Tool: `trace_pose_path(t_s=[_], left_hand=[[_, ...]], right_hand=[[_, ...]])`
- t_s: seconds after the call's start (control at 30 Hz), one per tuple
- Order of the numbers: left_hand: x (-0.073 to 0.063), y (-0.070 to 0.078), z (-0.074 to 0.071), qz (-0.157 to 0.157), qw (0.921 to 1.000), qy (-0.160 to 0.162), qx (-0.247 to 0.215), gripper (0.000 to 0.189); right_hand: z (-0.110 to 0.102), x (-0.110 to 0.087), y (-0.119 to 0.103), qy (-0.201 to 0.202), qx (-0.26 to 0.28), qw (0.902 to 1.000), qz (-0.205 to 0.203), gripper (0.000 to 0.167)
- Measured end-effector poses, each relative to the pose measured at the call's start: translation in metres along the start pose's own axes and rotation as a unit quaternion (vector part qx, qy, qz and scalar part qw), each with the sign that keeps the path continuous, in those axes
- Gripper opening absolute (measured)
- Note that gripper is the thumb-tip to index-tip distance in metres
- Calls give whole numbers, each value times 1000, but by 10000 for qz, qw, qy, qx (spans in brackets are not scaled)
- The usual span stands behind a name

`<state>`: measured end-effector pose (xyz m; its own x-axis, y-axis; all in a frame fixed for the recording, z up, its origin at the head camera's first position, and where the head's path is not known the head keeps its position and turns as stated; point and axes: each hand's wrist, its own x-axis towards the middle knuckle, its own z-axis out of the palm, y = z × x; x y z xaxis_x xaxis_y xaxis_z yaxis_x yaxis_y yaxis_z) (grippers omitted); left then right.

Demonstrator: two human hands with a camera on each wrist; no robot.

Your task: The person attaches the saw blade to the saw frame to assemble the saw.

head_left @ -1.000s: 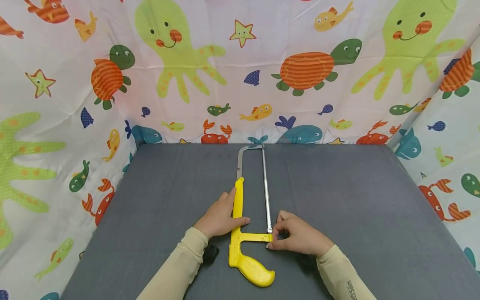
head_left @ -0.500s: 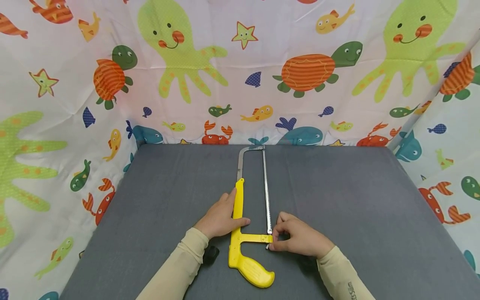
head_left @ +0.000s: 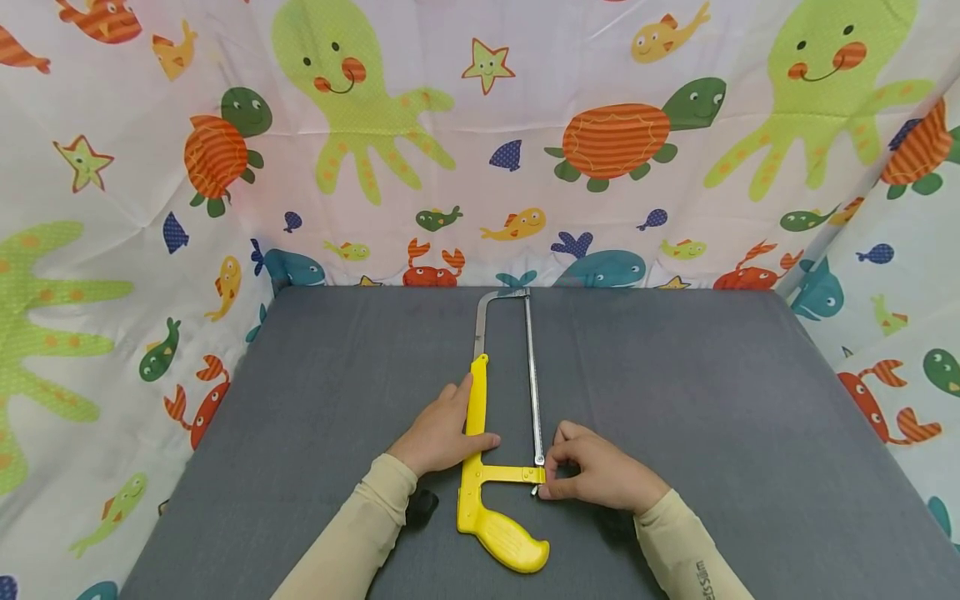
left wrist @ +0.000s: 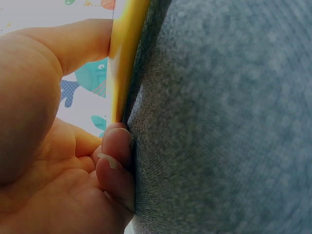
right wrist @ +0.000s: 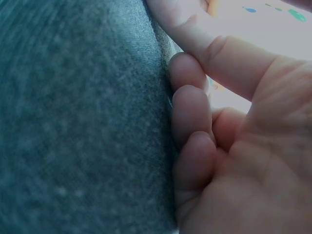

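Note:
A hacksaw (head_left: 477, 400) with a yellow handle (head_left: 513, 542) lies flat on the grey table, its silver blade (head_left: 533, 375) on the right side. My left hand (head_left: 437, 433) grips the yellow frame, thumb across it and the index finger along its left side. The left wrist view shows the thumb against the yellow frame (left wrist: 126, 44) and other fingers curled below. At the blade's near end, my right hand (head_left: 600, 473) pinches a small metal wing nut (head_left: 534, 491), mostly covered by the fingertips. In the right wrist view, curled fingers (right wrist: 191, 117) rest along the cloth; the nut is hidden there.
Grey cloth covers the table (head_left: 712, 400). A white curtain (head_left: 465, 183) printed with sea animals hangs behind it and on both sides. Beneath the left wrist shows a black device (head_left: 422, 508).
The small wing nut has turned slightly between my right thumb and finger, and the thumb has shifted a little. The left hand and hacksaw have stayed in place.

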<state>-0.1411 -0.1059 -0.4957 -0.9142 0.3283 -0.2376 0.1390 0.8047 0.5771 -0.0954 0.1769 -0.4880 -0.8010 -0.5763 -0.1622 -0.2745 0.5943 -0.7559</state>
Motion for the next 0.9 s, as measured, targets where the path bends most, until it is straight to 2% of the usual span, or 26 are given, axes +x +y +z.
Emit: trace_pose_path(t_s=[0.53,0.9], left_hand=[[0,1,-1,8,10000,22,-1,114],[1,0,-1,3,10000,0,24,114]], right_hand=[[0,-2,1,57,-72,9998,-190,16],[-1,-1,1,5,-85,9999,-103,17]])
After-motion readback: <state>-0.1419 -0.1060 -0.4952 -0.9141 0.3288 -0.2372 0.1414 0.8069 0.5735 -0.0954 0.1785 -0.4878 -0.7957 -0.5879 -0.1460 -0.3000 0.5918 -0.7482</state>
